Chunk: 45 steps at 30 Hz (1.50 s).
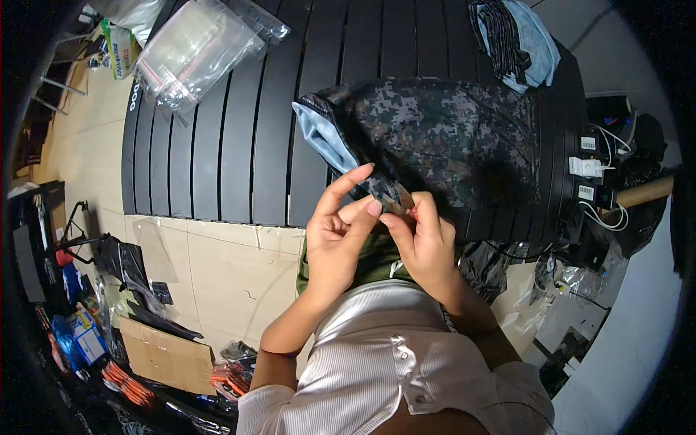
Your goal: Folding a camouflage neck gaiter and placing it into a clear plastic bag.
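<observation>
A dark digital-camouflage cloth garment [449, 138] lies across the black slatted table [239, 138]. Its light blue lining [324, 138] shows at the open left end. My left hand [339, 232] pinches the garment's near edge between thumb and fingers, with the index finger raised. Close beside it, my right hand [426, 239] is closed on the same edge, its thumb almost meeting my left thumb. A small red spot shows at my right fingertips; what it is, I cannot make out. The bit of cloth between my hands is partly hidden by the fingers.
Clear plastic bags [199, 54] lie stacked at the table's far left. A folded camouflage and light blue cloth [518, 43] sits at the far right corner. White plugs and cables [587, 167] are along the right edge. A cardboard box [168, 355] stands on the floor at left.
</observation>
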Each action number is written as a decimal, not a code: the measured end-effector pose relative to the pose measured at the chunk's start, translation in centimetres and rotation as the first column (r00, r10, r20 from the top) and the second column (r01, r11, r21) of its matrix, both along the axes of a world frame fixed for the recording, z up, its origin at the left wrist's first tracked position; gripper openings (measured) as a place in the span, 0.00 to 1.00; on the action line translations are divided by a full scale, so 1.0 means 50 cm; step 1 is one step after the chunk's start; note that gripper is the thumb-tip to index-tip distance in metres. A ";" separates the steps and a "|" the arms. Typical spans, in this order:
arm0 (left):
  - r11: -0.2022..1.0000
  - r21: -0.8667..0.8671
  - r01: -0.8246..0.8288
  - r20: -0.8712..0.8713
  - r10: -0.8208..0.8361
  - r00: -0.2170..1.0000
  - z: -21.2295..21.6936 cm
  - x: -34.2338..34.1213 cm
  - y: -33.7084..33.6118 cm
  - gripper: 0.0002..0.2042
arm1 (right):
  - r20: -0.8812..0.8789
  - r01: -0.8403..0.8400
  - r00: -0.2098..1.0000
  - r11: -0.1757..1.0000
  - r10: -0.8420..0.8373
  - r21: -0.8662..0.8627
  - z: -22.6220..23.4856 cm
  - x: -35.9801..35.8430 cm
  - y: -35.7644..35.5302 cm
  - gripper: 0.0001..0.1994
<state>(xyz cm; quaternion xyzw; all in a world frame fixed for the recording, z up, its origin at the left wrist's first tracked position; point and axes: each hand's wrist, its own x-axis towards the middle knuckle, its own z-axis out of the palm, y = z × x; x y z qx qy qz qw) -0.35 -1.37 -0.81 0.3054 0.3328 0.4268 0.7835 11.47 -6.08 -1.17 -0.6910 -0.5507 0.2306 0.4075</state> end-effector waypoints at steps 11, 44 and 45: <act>1.000 -0.008 -0.017 -0.036 0.017 0.999 -0.003 -0.002 0.005 0.19 | 0.133 -0.020 0.991 1.000 0.021 -0.011 0.002 0.013 0.004 0.09; 0.988 -0.155 -0.018 0.079 0.031 0.996 0.003 0.004 0.008 0.18 | 0.165 -0.106 0.980 0.994 0.109 -0.025 0.019 0.027 0.003 0.11; 0.990 -0.142 -0.026 0.051 0.034 0.998 -0.001 0.005 0.009 0.18 | -0.017 -0.069 0.998 0.996 0.069 -0.052 0.021 0.025 -0.002 0.10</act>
